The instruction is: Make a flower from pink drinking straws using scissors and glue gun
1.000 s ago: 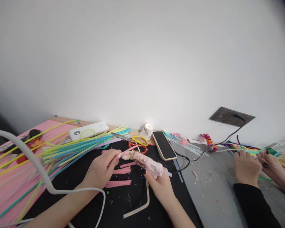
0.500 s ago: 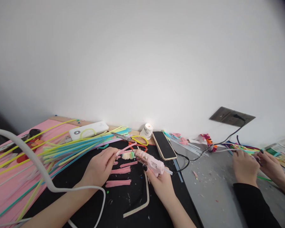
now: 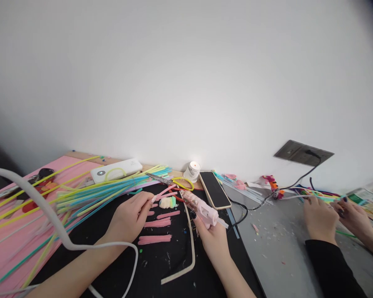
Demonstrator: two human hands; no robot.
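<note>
Left hand (image 3: 131, 215): fingers pinched on pink strips (image 3: 165, 193). Right hand (image 3: 211, 236): fingers wrapped round glue gun (image 3: 202, 209); nozzle drifting left could burn fingertips.

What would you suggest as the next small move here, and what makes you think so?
I would probably close the two pink stems together: the left hand pinches them at one end, their far ends are spread apart, and the glue gun in the right hand is clear of them.
</note>
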